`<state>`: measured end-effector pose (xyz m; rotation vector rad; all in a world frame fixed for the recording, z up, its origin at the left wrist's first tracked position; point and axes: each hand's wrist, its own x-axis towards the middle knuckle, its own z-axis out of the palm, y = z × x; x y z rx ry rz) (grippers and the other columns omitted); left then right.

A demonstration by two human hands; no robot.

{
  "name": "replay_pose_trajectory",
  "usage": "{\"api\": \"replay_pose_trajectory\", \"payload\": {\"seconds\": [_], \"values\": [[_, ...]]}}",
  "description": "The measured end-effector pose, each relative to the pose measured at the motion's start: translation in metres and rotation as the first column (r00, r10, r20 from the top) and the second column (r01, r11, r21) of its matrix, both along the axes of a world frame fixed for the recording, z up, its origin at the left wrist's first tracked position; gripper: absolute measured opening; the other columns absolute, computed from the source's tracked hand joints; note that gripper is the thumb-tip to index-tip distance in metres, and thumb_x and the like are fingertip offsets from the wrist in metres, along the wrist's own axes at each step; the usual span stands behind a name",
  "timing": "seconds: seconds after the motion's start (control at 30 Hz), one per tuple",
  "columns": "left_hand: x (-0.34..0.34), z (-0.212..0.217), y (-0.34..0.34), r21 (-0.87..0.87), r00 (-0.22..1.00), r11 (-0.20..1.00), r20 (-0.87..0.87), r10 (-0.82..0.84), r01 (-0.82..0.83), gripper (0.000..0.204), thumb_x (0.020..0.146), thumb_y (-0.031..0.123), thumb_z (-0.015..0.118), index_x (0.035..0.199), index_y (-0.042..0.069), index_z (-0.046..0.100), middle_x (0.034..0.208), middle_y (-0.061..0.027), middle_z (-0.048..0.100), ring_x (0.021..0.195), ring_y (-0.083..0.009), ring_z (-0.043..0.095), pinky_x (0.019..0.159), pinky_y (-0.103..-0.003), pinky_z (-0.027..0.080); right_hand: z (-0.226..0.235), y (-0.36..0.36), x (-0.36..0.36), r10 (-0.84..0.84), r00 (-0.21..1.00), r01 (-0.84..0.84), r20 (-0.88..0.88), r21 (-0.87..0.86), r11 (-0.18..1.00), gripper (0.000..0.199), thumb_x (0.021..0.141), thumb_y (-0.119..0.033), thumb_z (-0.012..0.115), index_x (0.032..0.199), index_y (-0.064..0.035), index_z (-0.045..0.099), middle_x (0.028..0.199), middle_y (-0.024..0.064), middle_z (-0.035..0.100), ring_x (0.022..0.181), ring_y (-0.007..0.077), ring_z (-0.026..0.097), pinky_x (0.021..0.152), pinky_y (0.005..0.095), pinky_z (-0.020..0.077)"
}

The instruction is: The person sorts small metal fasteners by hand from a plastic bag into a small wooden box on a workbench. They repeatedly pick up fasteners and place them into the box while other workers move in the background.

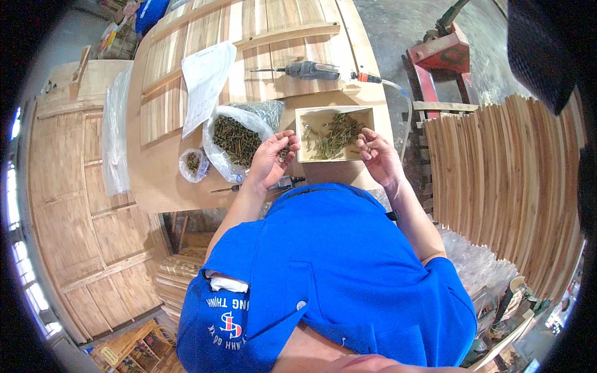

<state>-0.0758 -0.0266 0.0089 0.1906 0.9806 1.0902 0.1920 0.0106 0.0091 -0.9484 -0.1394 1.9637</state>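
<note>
Box of pale wood (323, 110), one in number, stands on the brown table (158, 180), and I take it as the centre of my clock. Inside it lies one loose heap of yellowish screws (339, 135), too many and too tangled for counting.

Two hands are near this box. The left hand (273, 158), at 8 o'clock and just beside the left wall, has its fingers curled around a few small screws (284, 152); their exact number I cannot tell. The right hand (378, 152), between 3 and 4 o'clock, is at the right wall with fingers bent and fingertips close together; whether a screw is pinched there, I cannot tell.

Three plastic bags are on the table: one large bag (219, 161) at 9 o'clock, full of similar screws, one small bag (183, 166) farther out between 8 and 9, also with screws, and one greyish bag (270, 113) toward 10.

One power driver (311, 70) lies at 11 o'clock upon the slatted wooden panel (273, 53). Written paper (208, 81) is at 10. One red pallet jack (441, 56) stands at 2, and one tall stack of boards (497, 193) at 4.
</note>
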Motion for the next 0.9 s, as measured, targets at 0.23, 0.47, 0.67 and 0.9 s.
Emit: {"api": "replay_pose_trajectory", "payload": {"seconds": [0.23,0.47,0.67,0.9], "values": [[0.012,-0.003,-0.003,0.077,0.995,0.994,-0.071,-0.075,0.08,0.018,0.091,0.016,0.048,0.104,0.004,0.052,0.09,-0.0068,0.062,0.074,-0.0121,0.06,0.058,-0.02,0.046,-0.01,0.002,0.006,0.117,0.992,-0.121,0.043,0.116,0.986,0.022,0.087,-0.006,0.051,0.108,0.0006,0.051,0.083,0.0079,0.057,0.062,0.0102,0.054,0.041,0.0166,0.0345],[0.024,-0.003,-0.002,0.129,0.973,0.969,-0.123,-0.193,0.209,0.009,0.09,0.016,0.052,0.092,0.007,0.052,0.083,-0.0058,0.062,0.068,-0.0102,0.058,0.056,-0.02,0.043,-0.009,0.011,0.016,0.069,0.997,-0.065,-0.025,0.128,0.99,0.019,0.089,-0.01,0.05,0.108,-0.0041,0.052,0.081,0.0065,0.06,0.058,0.0081,0.051,0.039,0.017,0.0335],[0.028,-0.005,0.01,0.11,0.925,0.979,0.321,-0.201,0.174,0.01,0.09,0.015,0.052,0.09,0.005,0.051,0.077,-0.0019,0.052,0.062,-0.0077,0.047,0.051,-0.019,0.038,-0.002,0.013,0.017,0.031,1.0,-0.031,0.005,0.11,0.993,0.008,0.091,-0.014,0.048,0.092,-0.0068,0.051,0.082,0.0079,0.06,0.058,0.0083,0.051,0.039,0.0163,0.0317],[-0.006,0.005,0.019,0.06,0.673,0.99,0.739,0.043,-0.129,0.01,0.093,0.014,0.046,0.093,0.004,0.048,0.076,-0.0009,0.04,0.061,-0.0082,0.038,0.049,-0.019,0.032,-0.008,0.013,0.008,0.069,0.997,-0.064,-0.033,0.133,0.989,0.007,0.089,-0.015,0.054,0.091,-0.0081,0.052,0.074,0.0049,0.056,0.05,0.006,0.042,0.038,0.0167,0.0279]]}}
